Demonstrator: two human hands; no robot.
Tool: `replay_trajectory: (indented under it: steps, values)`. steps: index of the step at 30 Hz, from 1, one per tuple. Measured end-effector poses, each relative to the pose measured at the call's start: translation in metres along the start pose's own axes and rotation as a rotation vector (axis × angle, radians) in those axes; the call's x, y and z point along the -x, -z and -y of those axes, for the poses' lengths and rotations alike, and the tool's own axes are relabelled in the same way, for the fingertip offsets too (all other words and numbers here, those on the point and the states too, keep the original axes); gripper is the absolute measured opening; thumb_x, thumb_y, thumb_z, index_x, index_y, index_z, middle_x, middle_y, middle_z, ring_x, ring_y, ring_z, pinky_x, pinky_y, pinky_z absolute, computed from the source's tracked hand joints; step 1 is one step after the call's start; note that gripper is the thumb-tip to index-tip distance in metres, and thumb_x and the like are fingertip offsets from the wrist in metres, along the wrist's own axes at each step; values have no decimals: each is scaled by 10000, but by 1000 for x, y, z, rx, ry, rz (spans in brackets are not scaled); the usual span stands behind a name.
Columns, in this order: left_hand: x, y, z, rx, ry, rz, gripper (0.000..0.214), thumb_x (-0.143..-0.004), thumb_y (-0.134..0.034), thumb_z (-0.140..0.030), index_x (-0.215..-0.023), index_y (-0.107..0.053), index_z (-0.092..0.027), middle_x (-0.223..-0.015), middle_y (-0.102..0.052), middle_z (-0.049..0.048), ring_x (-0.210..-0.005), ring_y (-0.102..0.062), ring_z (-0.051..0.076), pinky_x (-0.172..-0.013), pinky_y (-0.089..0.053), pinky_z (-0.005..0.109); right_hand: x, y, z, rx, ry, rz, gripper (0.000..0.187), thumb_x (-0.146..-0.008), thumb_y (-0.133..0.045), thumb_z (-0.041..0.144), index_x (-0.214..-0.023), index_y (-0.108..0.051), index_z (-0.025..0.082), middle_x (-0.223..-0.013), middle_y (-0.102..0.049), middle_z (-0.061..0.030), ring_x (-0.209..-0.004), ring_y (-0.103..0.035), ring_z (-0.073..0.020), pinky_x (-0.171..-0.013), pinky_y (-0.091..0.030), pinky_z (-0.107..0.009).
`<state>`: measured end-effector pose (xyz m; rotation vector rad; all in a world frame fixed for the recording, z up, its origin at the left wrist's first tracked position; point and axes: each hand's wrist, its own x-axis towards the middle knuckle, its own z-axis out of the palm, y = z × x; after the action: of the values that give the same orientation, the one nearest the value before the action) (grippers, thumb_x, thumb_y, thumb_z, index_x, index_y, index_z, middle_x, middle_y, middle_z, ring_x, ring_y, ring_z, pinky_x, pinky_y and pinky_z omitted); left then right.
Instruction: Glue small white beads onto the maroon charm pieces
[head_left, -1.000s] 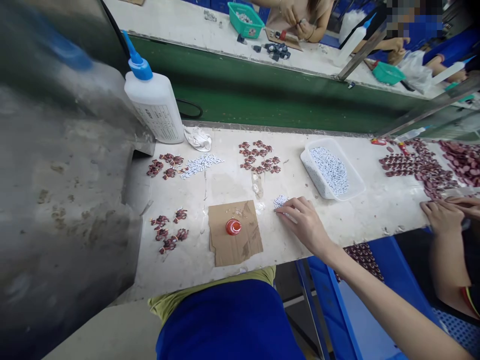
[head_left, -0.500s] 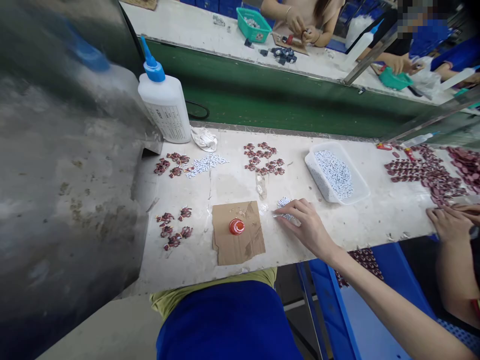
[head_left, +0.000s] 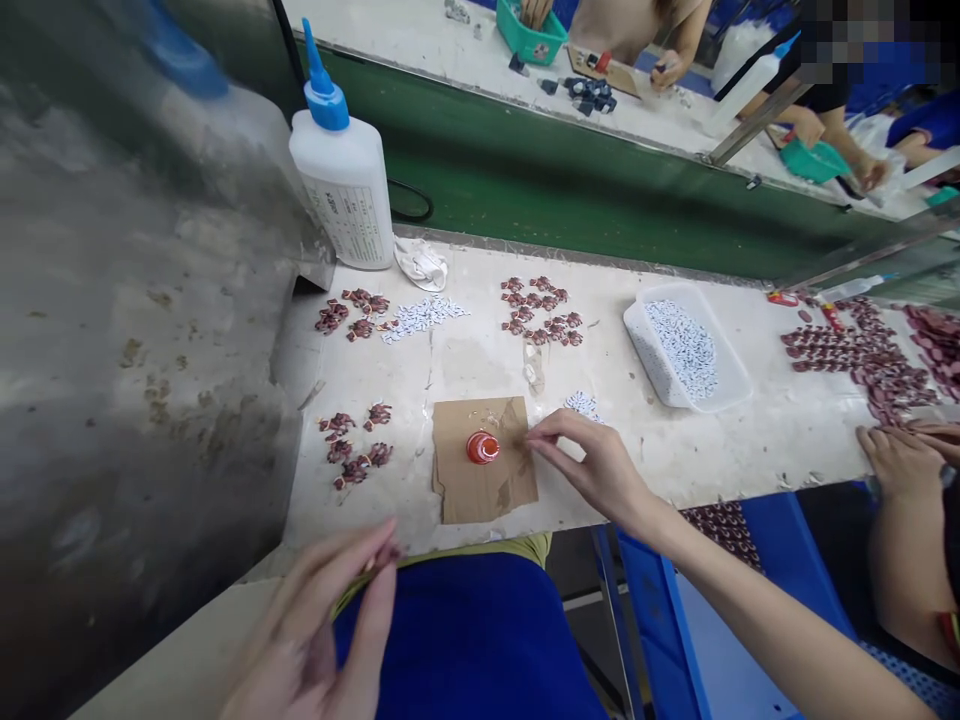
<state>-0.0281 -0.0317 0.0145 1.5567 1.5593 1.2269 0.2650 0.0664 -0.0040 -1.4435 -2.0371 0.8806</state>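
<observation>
My right hand [head_left: 596,468] hovers over the right edge of a brown cardboard square [head_left: 480,492], thumb and forefinger pinched on a small white piece. A red cap [head_left: 483,447] sits on the cardboard just left of the fingertips. A little pile of white pieces [head_left: 583,404] lies behind the hand. My left hand [head_left: 319,640] is raised at the bottom left, blurred, its fingertips pinched together near my lap; what they hold is unclear. Small dark-red parts [head_left: 352,448] lie left of the cardboard.
A glue bottle [head_left: 345,190] stands at the back left beside a grey metal housing [head_left: 135,350]. More red parts [head_left: 540,310] and a white tray [head_left: 739,385] of white pieces lie farther back. A co-worker's hand [head_left: 900,462] rests at the right. A green belt [head_left: 562,190] runs behind.
My right hand moved left from the small white pile to the cardboard's edge by the red cap. My left hand came up into view at the bottom left.
</observation>
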Motion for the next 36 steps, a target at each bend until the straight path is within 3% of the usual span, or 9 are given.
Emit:
replay_trajectory:
  steps: [3,6,11,17,20,23,29,36]
  values:
    - [-11,-19,12,60,36,72,373,-955,-615,-155,-1315,-616,-252,-1131,-702,11,-983,-705,54,-925,-560,75,-5,-11,17,-75,29,24,107,-1021,-628,223,-1038,-733,237,-1014,-766,-44,-929,-708,-197,-811,-570,-356]
    - [-18,-29,18,84,52,103,284,-961,-601,-149,-1223,-633,-253,-1082,-692,2,-1006,-691,54,-987,-552,110,-9,-16,22,-77,33,7,120,-1011,-636,204,-1059,-742,234,-1009,-779,-44,-893,-715,-190,-795,-578,-353]
    - [-25,-29,21,21,47,131,259,-979,-606,-197,-1170,-692,-350,-1154,-711,-74,-1121,-662,16,-1012,-509,57,-11,-19,21,-10,99,-7,119,-994,-648,160,-1018,-746,223,-969,-768,-44,-859,-698,-186,-760,-565,-335]
    - [-23,-35,28,46,157,75,267,-902,-741,-295,-1156,-712,-373,-1020,-758,-121,-936,-734,17,-975,-538,50,-12,-21,17,15,119,18,138,-992,-643,136,-1039,-742,220,-1010,-753,-47,-897,-694,-186,-782,-563,-335]
    - [-25,-38,26,32,66,85,193,-895,-746,-248,-1057,-735,-353,-1026,-760,-127,-950,-725,7,-965,-535,40,-11,-20,20,-5,122,3,138,-989,-643,134,-1023,-741,226,-991,-756,-39,-884,-690,-183,-772,-559,-338]
    - [-28,-40,21,36,-12,100,253,-898,-733,-184,-1089,-730,-349,-1048,-751,-111,-965,-715,11,-968,-543,62,-8,-18,30,-110,81,-38,131,-966,-671,128,-996,-740,236,-963,-765,-19,-868,-696,-169,-762,-559,-329]
    - [-28,-42,9,87,-71,91,346,-843,-776,-116,-1106,-728,-337,-1062,-757,-113,-943,-727,23,-985,-567,94,0,-16,66,-409,46,-39,109,-921,-717,128,-944,-753,229,-917,-762,-12,-841,-717,-156,-755,-581,-324]
    - [-30,-43,5,123,-70,144,370,-874,-735,-99,-1136,-711,-359,-1093,-740,-119,-999,-713,24,-1004,-576,126,2,-22,75,-456,98,-19,100,-926,-722,125,-987,-753,198,-935,-777,-31,-849,-721,-154,-775,-594,-324]
